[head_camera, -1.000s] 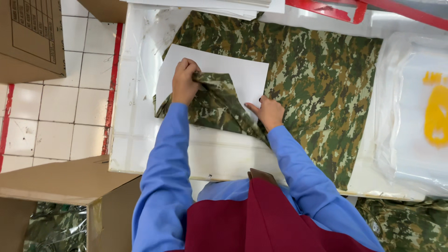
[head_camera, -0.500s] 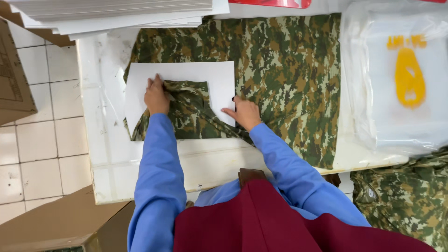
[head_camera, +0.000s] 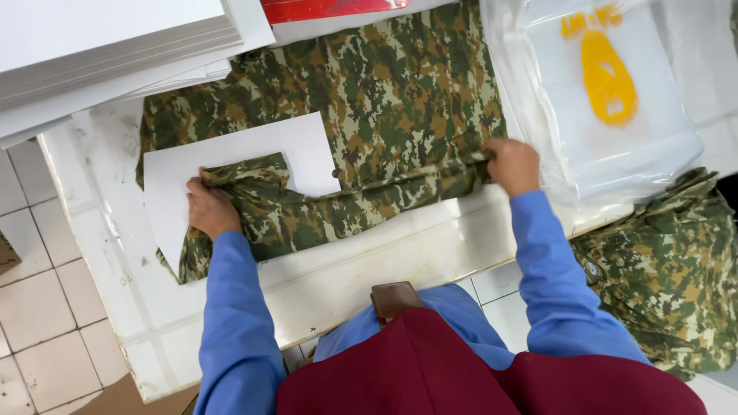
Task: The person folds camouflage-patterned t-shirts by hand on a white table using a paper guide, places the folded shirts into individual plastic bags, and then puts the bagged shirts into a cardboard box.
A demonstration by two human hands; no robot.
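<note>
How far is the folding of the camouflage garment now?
Done: the camouflage garment lies flat on the table, with a white card on it. In hand: the left hand pins a fold over the card, and the right hand pulls the near edge. Left: the far part lies unfolded.

Both arms, in blue sleeves, reach forward and spread well apart. The left hand lies at ten o'clock, knuckles up, fingers curled and pressing down. The right hand sits at two o'clock, fingers closed in a pinch.
</note>
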